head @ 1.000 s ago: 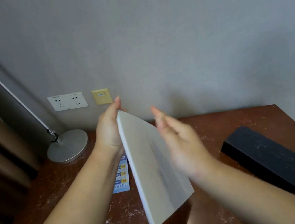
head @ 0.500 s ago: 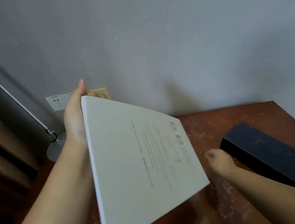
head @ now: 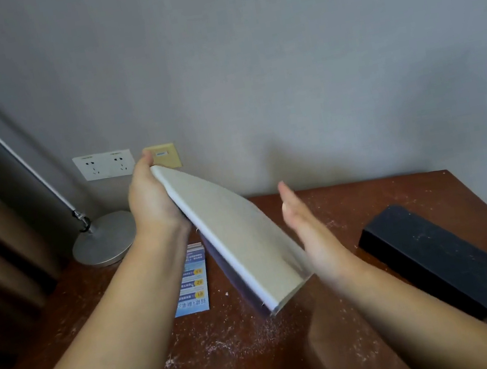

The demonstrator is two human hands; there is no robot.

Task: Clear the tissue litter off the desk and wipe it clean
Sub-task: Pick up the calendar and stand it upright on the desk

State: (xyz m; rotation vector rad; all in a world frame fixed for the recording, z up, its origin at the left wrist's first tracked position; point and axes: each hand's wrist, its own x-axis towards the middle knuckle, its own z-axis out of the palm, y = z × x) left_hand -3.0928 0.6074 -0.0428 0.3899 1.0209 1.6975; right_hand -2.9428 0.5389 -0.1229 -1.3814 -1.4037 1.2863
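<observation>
One book (head: 239, 243) — left hand (head: 150, 200) gripping (right hand (head: 312, 230) flat).

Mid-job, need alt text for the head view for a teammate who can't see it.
The left hand holds a white book tilted above the brown desk, the open right hand beside its cover. White crumbs dust the desk, where a blue leaflet, a black box and a lamp base sit.

Soft, flat, rather dim light; the left edge sinks into dark. Faint shadows lie on the wall (head: 311, 58) and beneath the right forearm (head: 405, 318) on the bench (head: 367, 195). The right grip (head: 313, 237) is smeared by motion blur. The lamp pole (head: 19, 157) bows near the frame's edge
</observation>
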